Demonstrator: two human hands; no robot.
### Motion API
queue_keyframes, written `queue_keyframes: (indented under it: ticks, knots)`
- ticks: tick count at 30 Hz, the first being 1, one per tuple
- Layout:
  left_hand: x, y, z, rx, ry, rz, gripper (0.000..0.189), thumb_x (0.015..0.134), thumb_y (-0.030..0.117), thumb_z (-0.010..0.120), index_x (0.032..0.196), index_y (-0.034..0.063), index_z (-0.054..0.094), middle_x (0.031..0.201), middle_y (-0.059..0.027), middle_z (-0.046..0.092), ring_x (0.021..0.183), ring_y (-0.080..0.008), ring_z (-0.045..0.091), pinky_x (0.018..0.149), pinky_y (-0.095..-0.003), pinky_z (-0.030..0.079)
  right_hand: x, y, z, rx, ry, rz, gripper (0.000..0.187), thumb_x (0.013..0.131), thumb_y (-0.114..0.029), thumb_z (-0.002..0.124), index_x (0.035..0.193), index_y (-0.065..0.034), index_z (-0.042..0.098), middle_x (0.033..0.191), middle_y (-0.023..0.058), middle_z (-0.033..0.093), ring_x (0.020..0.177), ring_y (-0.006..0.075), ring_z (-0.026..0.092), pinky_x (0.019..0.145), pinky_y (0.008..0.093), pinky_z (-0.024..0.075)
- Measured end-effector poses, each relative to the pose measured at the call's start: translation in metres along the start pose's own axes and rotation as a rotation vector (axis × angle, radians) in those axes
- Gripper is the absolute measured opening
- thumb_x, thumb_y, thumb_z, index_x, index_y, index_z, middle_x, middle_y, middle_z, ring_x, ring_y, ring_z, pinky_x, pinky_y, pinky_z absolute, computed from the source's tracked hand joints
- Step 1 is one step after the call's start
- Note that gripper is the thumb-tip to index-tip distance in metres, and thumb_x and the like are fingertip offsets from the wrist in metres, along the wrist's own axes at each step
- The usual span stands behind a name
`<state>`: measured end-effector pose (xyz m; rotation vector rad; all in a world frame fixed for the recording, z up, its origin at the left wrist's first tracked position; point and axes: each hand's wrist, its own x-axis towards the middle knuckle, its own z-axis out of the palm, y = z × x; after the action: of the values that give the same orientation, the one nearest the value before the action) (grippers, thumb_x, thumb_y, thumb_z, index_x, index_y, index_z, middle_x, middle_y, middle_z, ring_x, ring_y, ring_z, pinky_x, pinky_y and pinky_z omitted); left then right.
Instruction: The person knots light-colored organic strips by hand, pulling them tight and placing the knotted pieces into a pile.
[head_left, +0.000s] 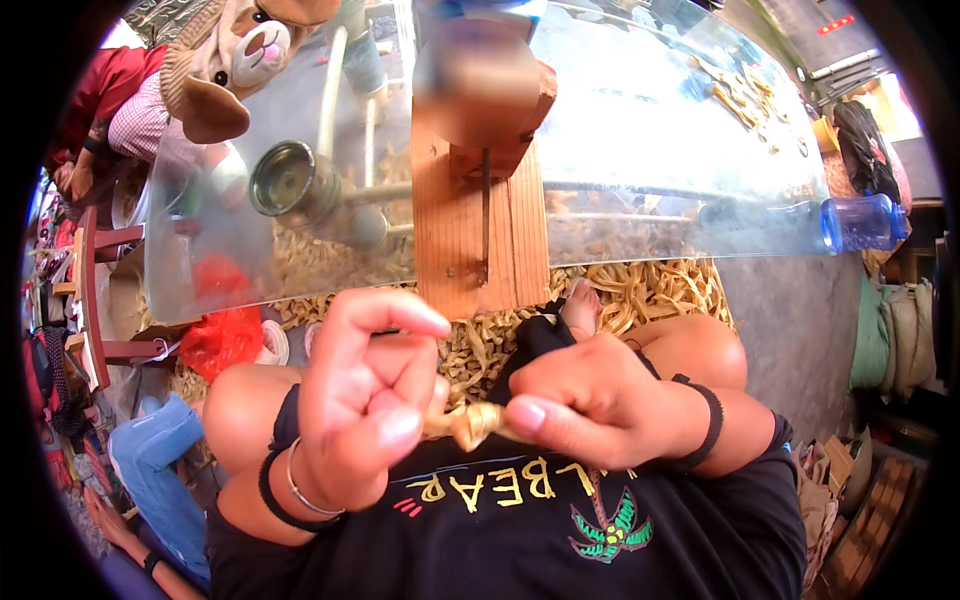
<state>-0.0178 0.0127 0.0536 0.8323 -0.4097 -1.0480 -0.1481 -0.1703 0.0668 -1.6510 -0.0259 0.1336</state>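
Observation:
Between my two hands, just above my lap, is a thin tan strip with a knot (474, 426) in it; it looks like dried hide, though the material is not certain. My left hand (367, 397) pinches one end near the thumb, its index finger raised and bent. On the other side, my right hand (592, 401) is closed into a loose fist, thumb pressed on the strip beside the knot. The fingers hide both ends. Beyond my hands a wooden stand (480, 255) with an upright metal rod (486, 217) rests on a glass tabletop (637, 165).
A heap of tan strips (660, 296) covers the floor under the table. More strips (739, 105) lie on the glass. A metal tin (283, 180) stands left, a blue bottle (862, 223) right. A red plastic bag (221, 330) and another person's jeans (154, 442) are at left.

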Motion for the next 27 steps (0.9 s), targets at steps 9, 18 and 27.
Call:
queue_keyframes:
  ticks: [9,18,27]
  knots:
    - [0.014,-0.015,0.0,0.808,-0.035,0.26,0.032,0.088,0.003,0.068,0.116,0.0006,0.053,0.092,-0.0104,0.059,0.073,-0.0137,0.056,0.065,-0.0256,0.047,0.01,0.012,-0.012,-0.098,0.266,-0.01,0.027,0.089,-0.017,0.075,0.105,-0.003,0.059,0.076,-0.0007,0.06,0.062,0.0045,0.056,0.054,0.0215,0.0431]
    - [0.059,0.002,-0.023,1.151,0.178,0.44,0.009,0.09,0.002,0.066,0.097,0.0014,0.061,0.084,-0.0113,0.064,0.072,-0.0236,0.064,0.065,-0.0336,0.049,0.049,0.036,-0.029,-0.232,0.692,-0.168,0.018,0.089,-0.011,0.07,0.1,-0.0047,0.057,0.068,0.0019,0.059,0.061,0.0087,0.06,0.056,0.0254,0.0469]
    - [0.056,-0.001,-0.017,1.228,0.224,0.419,0.009,0.093,0.006,0.065,0.096,0.0005,0.059,0.084,-0.013,0.065,0.077,-0.0253,0.065,0.07,-0.0331,0.051,0.042,0.029,-0.02,-0.482,0.752,-0.209,0.017,0.085,-0.007,0.071,0.095,-0.0035,0.057,0.068,0.003,0.059,0.057,0.0105,0.055,0.053,0.0249,0.0434]
